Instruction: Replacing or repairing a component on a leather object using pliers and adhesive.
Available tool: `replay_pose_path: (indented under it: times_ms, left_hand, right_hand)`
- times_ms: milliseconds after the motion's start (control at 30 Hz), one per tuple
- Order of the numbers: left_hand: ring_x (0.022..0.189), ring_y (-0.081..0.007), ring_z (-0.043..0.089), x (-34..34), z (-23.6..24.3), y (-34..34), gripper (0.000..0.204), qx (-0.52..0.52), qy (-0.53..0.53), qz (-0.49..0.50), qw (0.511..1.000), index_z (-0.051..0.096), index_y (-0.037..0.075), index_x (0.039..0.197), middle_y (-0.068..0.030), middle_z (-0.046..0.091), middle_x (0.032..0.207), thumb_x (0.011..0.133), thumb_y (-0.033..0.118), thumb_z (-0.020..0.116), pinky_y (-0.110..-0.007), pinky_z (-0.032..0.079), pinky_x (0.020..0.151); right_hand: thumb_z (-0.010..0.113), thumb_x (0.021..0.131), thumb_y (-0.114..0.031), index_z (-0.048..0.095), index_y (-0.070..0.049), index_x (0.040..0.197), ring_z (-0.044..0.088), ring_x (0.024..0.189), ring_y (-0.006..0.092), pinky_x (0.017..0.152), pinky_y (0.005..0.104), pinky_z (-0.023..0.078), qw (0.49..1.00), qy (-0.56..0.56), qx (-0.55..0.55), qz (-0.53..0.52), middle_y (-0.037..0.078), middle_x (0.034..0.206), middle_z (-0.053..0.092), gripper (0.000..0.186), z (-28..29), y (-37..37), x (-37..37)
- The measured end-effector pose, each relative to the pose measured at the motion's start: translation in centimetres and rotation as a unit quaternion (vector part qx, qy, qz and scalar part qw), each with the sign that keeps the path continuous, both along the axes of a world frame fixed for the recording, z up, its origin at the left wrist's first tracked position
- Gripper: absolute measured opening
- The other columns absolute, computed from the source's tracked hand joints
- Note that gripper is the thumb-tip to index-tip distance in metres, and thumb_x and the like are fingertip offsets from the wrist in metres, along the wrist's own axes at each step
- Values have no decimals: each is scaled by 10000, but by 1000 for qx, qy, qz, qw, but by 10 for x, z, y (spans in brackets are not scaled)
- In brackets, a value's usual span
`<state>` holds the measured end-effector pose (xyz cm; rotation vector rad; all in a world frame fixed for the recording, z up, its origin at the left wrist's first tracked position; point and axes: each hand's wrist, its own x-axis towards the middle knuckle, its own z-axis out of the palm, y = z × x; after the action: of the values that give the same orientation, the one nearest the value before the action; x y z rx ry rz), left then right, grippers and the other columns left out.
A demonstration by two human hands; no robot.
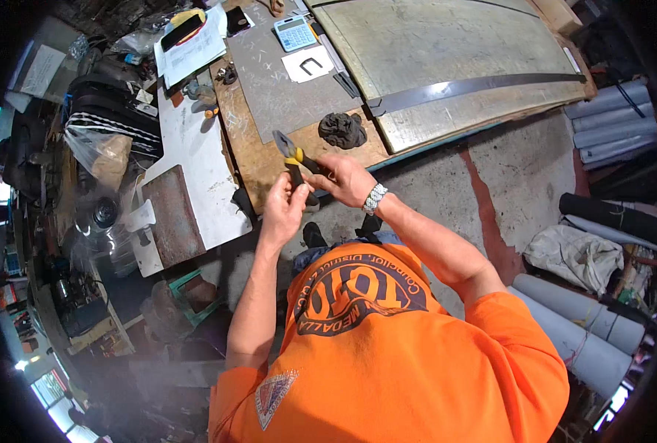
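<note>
A pair of pliers [290,151] with black and yellow handles is held up in front of my body, jaws pointing away from me. My left hand [283,209] is closed around the lower end of one handle. Wearing a metal-band watch [374,198], my right hand [341,179] grips the other handle. No workpiece can be made out between the jaws. Just beyond the hands, a crumpled black cloth [342,131] lies on the wooden bench [254,166] near its front edge.
On the bench are a grey scratched sheet [269,92], a light-blue calculator [294,33], a white card with a dark bracket shape [308,65] and a large metal plate [446,44]. Papers [192,55] and a phone [182,34] sit at far left. Grey rolls [576,336] lie at right.
</note>
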<state>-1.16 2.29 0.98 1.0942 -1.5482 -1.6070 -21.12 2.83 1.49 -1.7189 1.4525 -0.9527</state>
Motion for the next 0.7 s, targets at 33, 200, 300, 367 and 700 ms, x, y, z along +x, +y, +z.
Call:
replay_pose_path:
  times_ms: [33, 200, 300, 367, 700]
  left_hand:
    - [644, -26, 479, 1, 2, 1, 200, 2, 2, -6, 1000, 555, 34, 1168, 0, 641, 931, 1021, 171, 558, -181, 408, 539]
    - [643, -22, 467, -2, -3, 0, 196, -14, -21, -15, 1000, 553, 47, 1165, 9, 624, 926, 1018, 175, 564, -179, 393, 529]
    - [644, -19, 458, -5, 8, 2, 174, -18, -23, -5, 1000, 553, 37, 1135, 19, 604, 894, 1014, 161, 573, -185, 379, 532]
    - [753, -32, 505, -9, 5, 4, 153, -21, -23, -12, 999, 549, -8, 1095, -5, 599, 894, 1003, 111, 576, -212, 424, 664]
    - [668, -29, 470, -12, 13, 0, 171, -24, -11, 0, 1000, 552, 14, 1128, 13, 609, 872, 1008, 134, 572, -206, 398, 578]
  right_hand:
    - [732, 887, -254, 662, -4, 1141, 678, 799, 285, 711, 376, 533, 998, -21, 53, 18, 188, 923, 677, 363, 3, 3, -2]
    - [715, 897, -236, 647, -24, 1205, 679, 762, 305, 675, 388, 528, 998, 20, -56, 16, 192, 925, 678, 380, -16, -2, -6]
    - [709, 855, -209, 661, -15, 1121, 653, 861, 414, 744, 445, 526, 994, -65, 90, -21, 225, 938, 677, 333, -18, -3, -7]
    - [711, 859, -207, 661, -12, 1118, 658, 848, 407, 735, 442, 527, 999, -16, 19, -23, 224, 923, 678, 328, -26, -7, -10]
    - [713, 886, -181, 640, 17, 1114, 675, 820, 299, 694, 382, 540, 998, -48, 41, 15, 202, 951, 660, 311, -16, 2, -5]
